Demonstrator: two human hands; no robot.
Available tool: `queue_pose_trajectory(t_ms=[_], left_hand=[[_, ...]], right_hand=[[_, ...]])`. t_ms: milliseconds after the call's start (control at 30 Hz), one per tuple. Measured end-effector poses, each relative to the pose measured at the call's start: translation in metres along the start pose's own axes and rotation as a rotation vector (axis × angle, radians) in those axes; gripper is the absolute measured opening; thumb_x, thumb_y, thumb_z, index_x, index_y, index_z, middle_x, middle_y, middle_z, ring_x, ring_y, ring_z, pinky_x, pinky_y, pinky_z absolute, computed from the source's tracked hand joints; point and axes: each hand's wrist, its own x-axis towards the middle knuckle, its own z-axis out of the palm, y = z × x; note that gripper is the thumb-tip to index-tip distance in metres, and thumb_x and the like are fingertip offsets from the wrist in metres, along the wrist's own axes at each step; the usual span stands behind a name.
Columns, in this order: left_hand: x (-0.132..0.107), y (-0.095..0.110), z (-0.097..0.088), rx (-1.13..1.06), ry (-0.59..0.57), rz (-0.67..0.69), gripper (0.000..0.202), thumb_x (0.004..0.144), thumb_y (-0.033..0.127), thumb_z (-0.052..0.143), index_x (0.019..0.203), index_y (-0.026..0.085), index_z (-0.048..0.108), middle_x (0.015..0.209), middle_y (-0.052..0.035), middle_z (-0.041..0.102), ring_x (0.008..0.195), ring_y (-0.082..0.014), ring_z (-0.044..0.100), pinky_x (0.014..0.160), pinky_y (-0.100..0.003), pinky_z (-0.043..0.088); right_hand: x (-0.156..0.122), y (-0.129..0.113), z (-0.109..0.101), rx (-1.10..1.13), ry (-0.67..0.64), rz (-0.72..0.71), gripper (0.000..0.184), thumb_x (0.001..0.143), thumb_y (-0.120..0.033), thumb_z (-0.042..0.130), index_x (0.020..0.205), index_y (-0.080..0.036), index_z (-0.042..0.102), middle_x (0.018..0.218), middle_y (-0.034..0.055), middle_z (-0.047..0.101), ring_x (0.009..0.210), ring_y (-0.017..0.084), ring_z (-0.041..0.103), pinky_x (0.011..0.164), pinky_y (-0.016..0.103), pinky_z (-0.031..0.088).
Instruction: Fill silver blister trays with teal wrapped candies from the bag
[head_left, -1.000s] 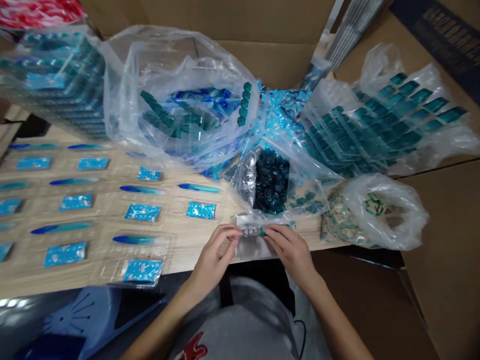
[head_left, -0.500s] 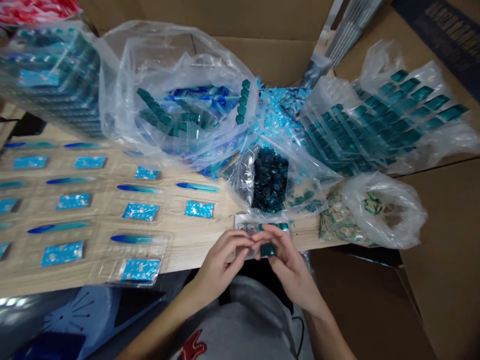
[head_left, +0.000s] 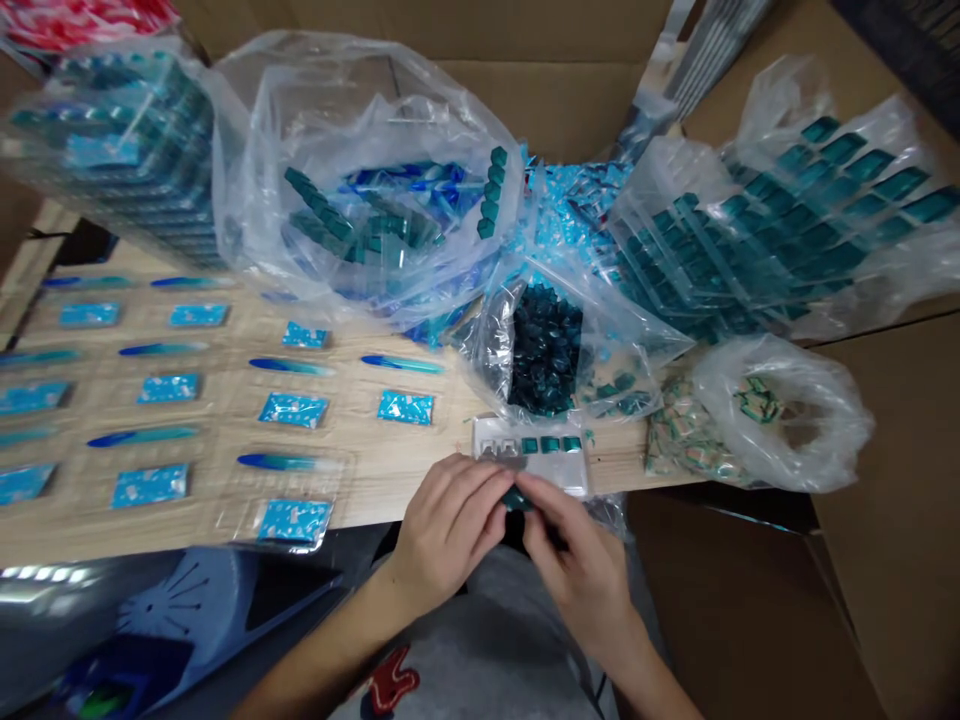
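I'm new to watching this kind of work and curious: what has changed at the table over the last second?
The left hand and right hand have drawn back toward the person, off the clear plastic tray, and now hold a small teal piece between them. The bag of dark teal pieces and rows of blue packets stayed put.

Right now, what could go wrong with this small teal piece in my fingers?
The small teal piece sits between the left hand and right hand, right at the wooden table's front edge, so it could drop off. A bump could also jostle the clear plastic tray, possibly dislodging the teal pieces in it.
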Motion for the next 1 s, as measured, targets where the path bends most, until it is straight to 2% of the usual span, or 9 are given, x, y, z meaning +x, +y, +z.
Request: queue_pose_trajectory(t_ms=[100, 233, 400, 500, 567, 633, 800, 867, 1000], left_hand=[[-0.003, -0.002, 0.005, 0.118, 0.005, 0.033, 0.035, 0.09, 0.01, 0.047, 0.124, 0.014, 0.054, 0.093, -0.0091, 0.071, 0.087, -0.0216, 0.064, 0.084, -0.037, 0.049], [-0.011, -0.007, 0.007, 0.156, -0.008, 0.076, 0.046, 0.092, 0.012, 0.045, 0.138, 0.011, 0.042, 0.088, -0.0089, 0.071, 0.081, -0.021, 0.065, 0.082, -0.036, 0.05], [-0.021, -0.01, 0.003, 0.162, -0.071, 0.242, 0.039, 0.094, 0.014, 0.044, 0.13, 0.002, 0.047, 0.087, -0.011, 0.073, 0.082, -0.0209, 0.066, 0.085, -0.036, 0.05], [-0.021, -0.012, 0.004, 0.134, -0.109, 0.267, 0.035, 0.095, 0.013, 0.037, 0.126, 0.001, 0.05, 0.089, -0.0127, 0.073, 0.083, -0.0215, 0.067, 0.084, -0.037, 0.05], [-0.019, -0.012, 0.006, 0.084, -0.104, 0.225, 0.034, 0.094, 0.011, 0.036, 0.124, 0.003, 0.05, 0.088, -0.0125, 0.073, 0.08, -0.0207, 0.066, 0.081, -0.037, 0.051], [-0.016, -0.012, 0.009, -0.028, -0.097, 0.103, 0.032, 0.091, 0.007, 0.039, 0.12, 0.01, 0.052, 0.084, -0.0091, 0.071, 0.076, -0.0189, 0.065, 0.077, -0.034, 0.051], [-0.018, -0.008, 0.011, -0.294, -0.1, -0.196, 0.018, 0.091, 0.014, 0.046, 0.105, 0.02, 0.056, 0.09, -0.0064, 0.066, 0.083, -0.0183, 0.063, 0.072, -0.03, 0.052], [-0.02, -0.008, 0.01, -0.311, -0.106, -0.207, 0.019, 0.092, 0.015, 0.046, 0.105, 0.021, 0.058, 0.093, -0.0064, 0.064, 0.085, -0.018, 0.062, 0.072, -0.029, 0.052], [-0.024, -0.01, 0.011, -0.282, -0.122, -0.082, 0.029, 0.091, 0.01, 0.046, 0.114, 0.022, 0.059, 0.092, -0.0051, 0.065, 0.083, -0.0179, 0.06, 0.073, -0.031, 0.051]], right_hand=[[0.0, 0.0, 0.007, -0.133, 0.018, -0.067, 0.044, 0.087, -0.005, 0.046, 0.124, -0.025, 0.058, 0.107, 0.0045, 0.074, 0.095, 0.018, 0.072, 0.083, 0.026, 0.06], [-0.003, 0.0, 0.012, -0.119, 0.002, -0.012, 0.04, 0.087, -0.008, 0.047, 0.122, -0.023, 0.059, 0.108, 0.006, 0.074, 0.092, 0.019, 0.073, 0.081, 0.026, 0.06], [-0.01, 0.005, 0.012, -0.018, -0.074, 0.137, 0.031, 0.087, -0.013, 0.048, 0.114, -0.021, 0.061, 0.094, 0.0047, 0.077, 0.08, 0.017, 0.075, 0.069, 0.021, 0.061], [-0.014, 0.011, 0.016, -0.082, -0.087, 0.105, 0.031, 0.088, -0.013, 0.046, 0.114, -0.021, 0.061, 0.088, 0.0052, 0.077, 0.074, 0.018, 0.075, 0.065, 0.023, 0.06], [-0.016, 0.014, 0.019, -0.145, -0.056, 0.061, 0.032, 0.087, -0.013, 0.046, 0.115, -0.02, 0.061, 0.086, 0.0065, 0.077, 0.071, 0.019, 0.075, 0.064, 0.024, 0.06], [-0.017, 0.014, 0.022, -0.149, -0.013, 0.072, 0.03, 0.087, -0.013, 0.047, 0.111, -0.02, 0.063, 0.085, 0.0067, 0.077, 0.07, 0.019, 0.074, 0.065, 0.025, 0.06], [-0.011, 0.012, 0.015, 0.245, -0.01, 0.341, 0.019, 0.09, -0.022, 0.05, 0.099, -0.022, 0.067, 0.083, 0.0025, 0.075, 0.07, 0.015, 0.072, 0.065, 0.024, 0.059], [-0.006, 0.013, 0.01, 0.395, -0.03, 0.421, 0.014, 0.087, -0.029, 0.058, 0.094, -0.022, 0.068, 0.081, 0.002, 0.074, 0.067, 0.015, 0.072, 0.064, 0.025, 0.06], [0.0, 0.02, 0.004, 0.544, -0.086, 0.514, 0.021, 0.076, -0.039, 0.071, 0.076, -0.02, 0.063, 0.07, -0.0008, 0.069, 0.057, 0.012, 0.066, 0.058, 0.025, 0.058]])
